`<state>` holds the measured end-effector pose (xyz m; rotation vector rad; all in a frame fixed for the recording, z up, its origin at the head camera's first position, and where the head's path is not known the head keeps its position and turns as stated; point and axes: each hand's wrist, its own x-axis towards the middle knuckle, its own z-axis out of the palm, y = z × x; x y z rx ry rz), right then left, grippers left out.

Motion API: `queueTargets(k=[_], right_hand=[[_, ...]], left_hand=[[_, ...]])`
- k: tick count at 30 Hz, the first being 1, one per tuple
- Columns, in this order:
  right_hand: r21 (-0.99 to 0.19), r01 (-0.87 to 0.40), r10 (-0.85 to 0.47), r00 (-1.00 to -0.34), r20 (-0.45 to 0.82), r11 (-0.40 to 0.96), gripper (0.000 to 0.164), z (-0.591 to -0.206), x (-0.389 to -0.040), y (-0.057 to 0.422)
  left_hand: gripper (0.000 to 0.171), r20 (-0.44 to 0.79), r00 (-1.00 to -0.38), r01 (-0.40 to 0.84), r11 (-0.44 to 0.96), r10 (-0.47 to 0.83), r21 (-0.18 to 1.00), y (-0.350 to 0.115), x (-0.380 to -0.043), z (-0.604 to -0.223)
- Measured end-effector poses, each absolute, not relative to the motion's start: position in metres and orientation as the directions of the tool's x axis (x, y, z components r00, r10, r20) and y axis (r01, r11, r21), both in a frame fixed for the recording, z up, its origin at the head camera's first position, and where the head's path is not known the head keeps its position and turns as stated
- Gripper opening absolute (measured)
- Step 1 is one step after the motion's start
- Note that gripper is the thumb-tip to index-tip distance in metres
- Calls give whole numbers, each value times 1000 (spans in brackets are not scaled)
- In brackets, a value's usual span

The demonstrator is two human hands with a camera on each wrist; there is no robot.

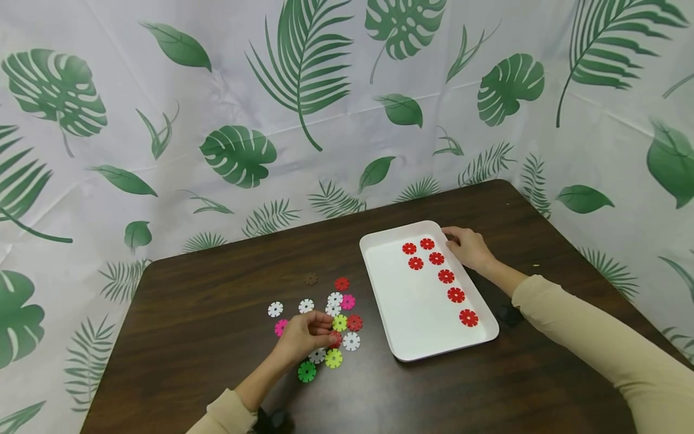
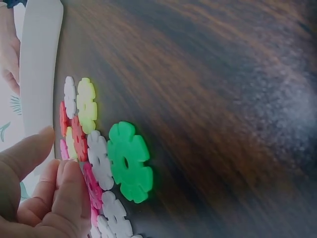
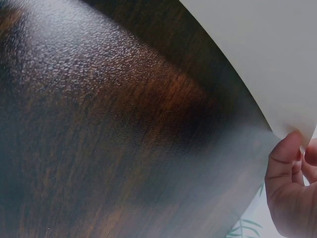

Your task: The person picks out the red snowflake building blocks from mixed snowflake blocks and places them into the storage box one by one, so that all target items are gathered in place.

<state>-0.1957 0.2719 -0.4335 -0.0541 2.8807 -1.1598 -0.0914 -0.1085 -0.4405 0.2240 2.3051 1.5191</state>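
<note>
My left hand (image 1: 302, 336) reaches over a loose group of notched plastic discs on the table, its thumb apart from the fingers. In the left wrist view, no disc shows between thumb and fingers. Close to the fingertips lie a red disc (image 1: 336, 340) partly covered by the hand, and a yellow disc (image 1: 340, 323). A green disc (image 2: 128, 162) lies nearer the table's front. My right hand (image 1: 470, 248) pinches the rim of a white tray (image 1: 390, 313) at its far right corner. Several red discs (image 1: 446, 276) lie flat inside, along the right half.
White discs (image 1: 275, 309), pink discs (image 1: 348, 302), another red disc (image 1: 342, 283) and a brown disc (image 1: 311, 278) are scattered left of the tray on the dark wooden table (image 1: 217, 313). A leaf-printed cloth (image 1: 325, 144) hangs behind the table and along its right side.
</note>
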Motion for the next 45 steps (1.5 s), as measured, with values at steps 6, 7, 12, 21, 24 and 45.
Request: queueTargets(k=[6,7,12,21,24,45], right_hand=[[-690,-8,-39,-999,-29,724,43,-434,-196,272],[-688,-6,-37,-999,-30,726,43,-434,-196,272],[-684,-9,-38,-999,-27,729,42,-433,-196,272],[-686,-11,-37,-999,-23,727,43,-433,-196,271],[-687,-15,-38,-999,-19,726,43,-433,-196,271],[-693,-17,-44,-999,-21,720,44,-433,-194,271]], left_hand=[[33,-169,-929,-3,448,329,894,-110,-90,-444],[33,-160,-931,8,455,329,890,-110,-90,-444],[31,-127,-941,51,503,312,863,-110,-88,-447],[27,-55,-949,153,606,311,780,-109,-88,-451],[25,-34,-948,181,626,315,759,-108,-88,-451],[19,24,-943,256,680,331,687,-104,-88,-451]])
